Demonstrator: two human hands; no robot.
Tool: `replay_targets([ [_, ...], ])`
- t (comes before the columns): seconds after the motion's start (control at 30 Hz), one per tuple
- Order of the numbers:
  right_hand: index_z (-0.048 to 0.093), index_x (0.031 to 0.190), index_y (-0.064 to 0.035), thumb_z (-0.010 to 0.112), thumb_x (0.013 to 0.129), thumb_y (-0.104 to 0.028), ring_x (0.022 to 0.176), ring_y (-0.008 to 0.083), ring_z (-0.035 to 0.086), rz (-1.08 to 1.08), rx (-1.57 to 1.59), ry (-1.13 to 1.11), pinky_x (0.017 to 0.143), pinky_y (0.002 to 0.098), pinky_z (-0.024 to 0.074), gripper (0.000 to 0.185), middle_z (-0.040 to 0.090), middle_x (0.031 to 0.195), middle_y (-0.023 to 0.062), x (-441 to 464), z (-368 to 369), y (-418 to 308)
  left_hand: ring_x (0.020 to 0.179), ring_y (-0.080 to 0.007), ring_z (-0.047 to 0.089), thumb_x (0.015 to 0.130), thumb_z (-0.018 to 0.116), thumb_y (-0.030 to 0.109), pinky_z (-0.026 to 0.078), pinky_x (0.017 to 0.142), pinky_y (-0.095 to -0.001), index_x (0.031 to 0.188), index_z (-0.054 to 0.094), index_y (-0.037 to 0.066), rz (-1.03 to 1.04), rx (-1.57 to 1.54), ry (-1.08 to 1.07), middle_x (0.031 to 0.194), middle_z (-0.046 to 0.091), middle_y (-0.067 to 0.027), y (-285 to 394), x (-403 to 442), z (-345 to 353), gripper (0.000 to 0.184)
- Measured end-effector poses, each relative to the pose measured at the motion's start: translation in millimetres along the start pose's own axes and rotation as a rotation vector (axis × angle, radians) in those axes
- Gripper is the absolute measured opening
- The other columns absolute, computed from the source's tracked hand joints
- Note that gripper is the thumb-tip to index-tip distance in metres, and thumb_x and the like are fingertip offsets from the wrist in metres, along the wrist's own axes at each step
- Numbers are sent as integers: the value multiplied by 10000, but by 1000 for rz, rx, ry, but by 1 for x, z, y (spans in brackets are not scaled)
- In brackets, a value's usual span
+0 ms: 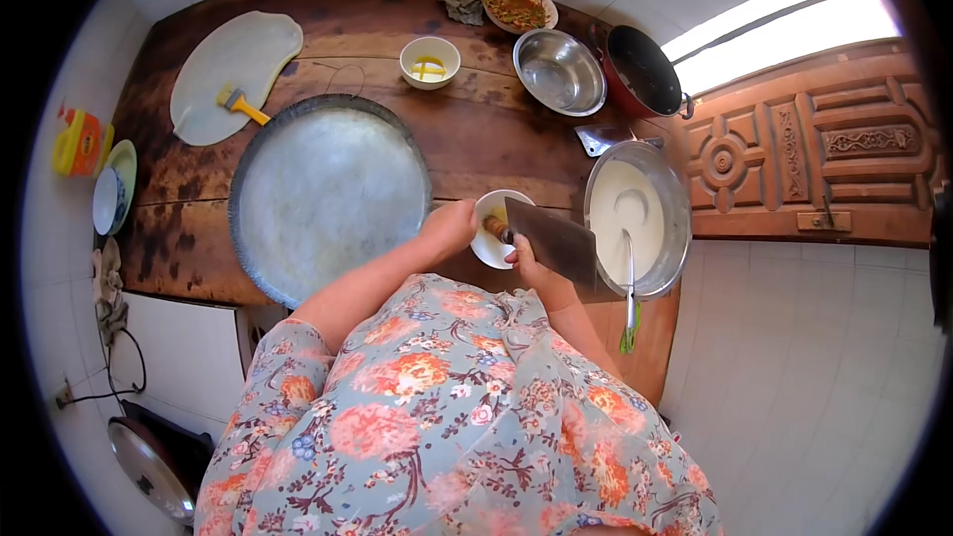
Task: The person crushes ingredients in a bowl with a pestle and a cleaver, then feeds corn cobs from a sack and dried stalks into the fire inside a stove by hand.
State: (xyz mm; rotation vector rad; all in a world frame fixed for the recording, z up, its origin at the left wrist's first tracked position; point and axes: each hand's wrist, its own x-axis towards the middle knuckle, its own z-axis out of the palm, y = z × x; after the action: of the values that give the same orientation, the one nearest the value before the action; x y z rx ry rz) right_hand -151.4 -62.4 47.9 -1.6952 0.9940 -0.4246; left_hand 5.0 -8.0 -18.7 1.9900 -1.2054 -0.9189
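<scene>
A small white bowl [489, 256] stands near the table's front edge, with a little yellowish stuff inside. My left hand [452, 227] is closed at the bowl's left rim. In my right hand [529, 266] is a cleaver [558, 246], gripped where its dark blade meets the handle. Its brown wooden handle points down into the bowl, and the blade sticks out to the right. Right of the blade is a steel basin [677, 268] of white batter [620, 203], with a ladle [629, 283] standing in it.
A large round metal pan [333, 199] lies left. Behind it are a pale board [223, 65] and a yellow brush [241, 104]. A bowl of oil [430, 64], an empty steel basin [559, 69], a dark pot [640, 69] and a food plate [518, 7] stand toward the back.
</scene>
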Motion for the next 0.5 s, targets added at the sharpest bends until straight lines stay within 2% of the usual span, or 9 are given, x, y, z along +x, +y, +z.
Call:
replay_targets([
  [0.1,559,775,-9,465,839,-232,544,101,527,-51,-111,-51,544,230,418,251,549,602,35,4,-9,7,769,-367,538,796,387,177,418,673,-431,836,529,-6,-4,-2,0,800,566,-213,0,4,1,235],
  [0.17,553,765,-4,462,838,-238,575,107,536,78,-25,-8,559,233,417,262,559,624,46,3,-9,8,770,-367,538,795,387,178,419,674,-430,834,530,-6,-1,-12,10,802,566,-214,-7,4,3,236],
  [0.3,541,817,5,438,854,-262,620,106,516,87,-110,-92,601,225,412,289,542,654,48,9,-7,16,769,-370,538,795,384,177,419,674,-432,827,528,-8,-7,31,-10,800,564,-219,1,5,2,237],
  [0.37,539,859,4,463,842,-220,575,104,526,92,-66,-111,563,228,428,238,550,657,53,3,-9,1,767,-371,538,795,383,176,419,674,-434,822,528,-9,-31,31,-13,798,564,-219,-4,4,3,237],
  [0.43,545,872,3,491,826,-175,539,97,524,-131,-66,61,519,221,435,192,555,670,50,0,-7,-2,764,-371,537,796,383,176,418,675,-437,817,525,-10,-18,26,-10,796,563,-221,-5,5,3,236],
  [0.5,547,868,2,502,820,-162,541,94,523,-37,12,32,509,214,433,177,555,662,44,-2,-3,0,762,-370,543,790,378,168,420,676,-444,820,536,-12,-17,35,-15,799,565,-225,-1,1,1,241],
])
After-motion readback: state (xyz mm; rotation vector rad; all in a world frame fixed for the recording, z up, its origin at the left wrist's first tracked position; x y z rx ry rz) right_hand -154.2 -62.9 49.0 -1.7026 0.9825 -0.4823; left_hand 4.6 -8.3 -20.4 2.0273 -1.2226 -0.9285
